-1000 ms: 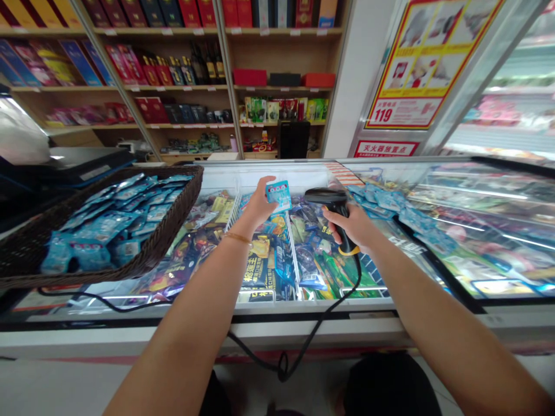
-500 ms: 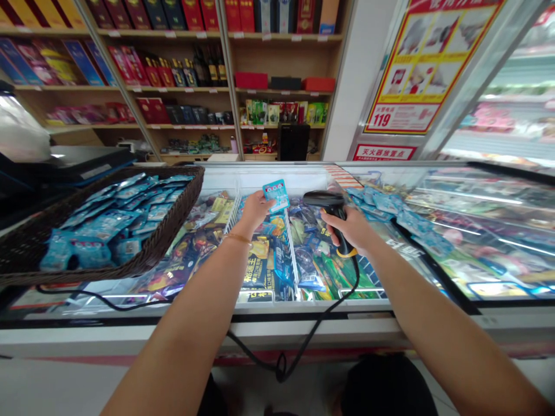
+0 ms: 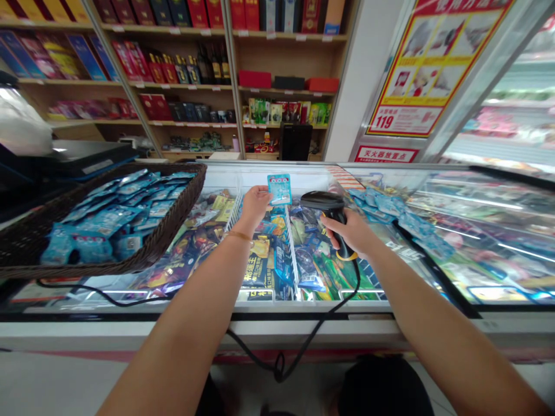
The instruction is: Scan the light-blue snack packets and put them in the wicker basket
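My left hand (image 3: 256, 203) pinches a small light-blue packet (image 3: 280, 189) by its left edge, holding it upright above the freezer. In my right hand (image 3: 350, 231) is a black barcode scanner (image 3: 323, 201) with a yellow-trimmed handle; its head points left toward the packet, with a gap between them. The scanner's black cable (image 3: 318, 323) droops over the freezer's front edge in a loop. A dark wicker basket (image 3: 173, 245) on the left holds many similar blue packets (image 3: 106, 222). More blue packets (image 3: 403, 214) lie in a pile on the glass to the right.
Below my hands is a chest freezer (image 3: 303, 328) with bagged frozen goods (image 3: 258, 266) between white wire dividers (image 3: 291, 248). Shelves (image 3: 186, 86) of boxes and bottles stand behind. A red and yellow poster (image 3: 425, 75) hangs at back right. Dark equipment (image 3: 87, 159) sits behind the basket.
The blue packet has turned from tilted to nearly upright and shifted slightly up. My right hand holds the scanner in about the same place. The view has shifted slightly.
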Tool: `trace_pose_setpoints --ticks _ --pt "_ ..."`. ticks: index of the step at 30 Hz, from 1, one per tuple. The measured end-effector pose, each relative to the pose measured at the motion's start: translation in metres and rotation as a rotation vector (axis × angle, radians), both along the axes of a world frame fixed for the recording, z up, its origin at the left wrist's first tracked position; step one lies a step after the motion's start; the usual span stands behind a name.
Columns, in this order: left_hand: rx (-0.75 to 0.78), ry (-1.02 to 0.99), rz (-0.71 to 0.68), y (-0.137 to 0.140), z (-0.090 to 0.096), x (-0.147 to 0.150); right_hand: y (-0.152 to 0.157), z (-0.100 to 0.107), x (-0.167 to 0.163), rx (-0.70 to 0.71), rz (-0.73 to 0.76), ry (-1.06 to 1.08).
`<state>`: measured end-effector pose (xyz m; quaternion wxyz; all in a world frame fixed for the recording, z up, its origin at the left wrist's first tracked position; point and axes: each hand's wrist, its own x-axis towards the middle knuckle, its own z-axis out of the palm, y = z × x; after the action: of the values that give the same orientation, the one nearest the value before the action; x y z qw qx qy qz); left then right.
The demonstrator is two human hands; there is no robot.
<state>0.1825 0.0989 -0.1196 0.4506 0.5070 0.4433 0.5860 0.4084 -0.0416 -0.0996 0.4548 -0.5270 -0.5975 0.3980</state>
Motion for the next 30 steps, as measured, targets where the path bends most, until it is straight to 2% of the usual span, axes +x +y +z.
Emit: trace_pose_setpoints --ticks 15,22,26,30 --pt "-0.035 -0.01 0.014 -0.005 0.006 0.002 0.0 -0.002 0.003 0.014 0.009 -0.058" --pt "-0.043 -0.033 -0.007 -0.001 0.0 0.002 0.003 -0.002 0.002 0.008 -0.019 0.035" --pt "-0.125 -0.146 -0.039 -0.004 0.003 0.015 0.004 0.009 0.008 -0.025 -0.06 0.134" --pt "-0.231 -0.183 -0.114 -0.016 0.014 0.046 -0.004 0.022 0.037 -0.018 -0.121 0.181"
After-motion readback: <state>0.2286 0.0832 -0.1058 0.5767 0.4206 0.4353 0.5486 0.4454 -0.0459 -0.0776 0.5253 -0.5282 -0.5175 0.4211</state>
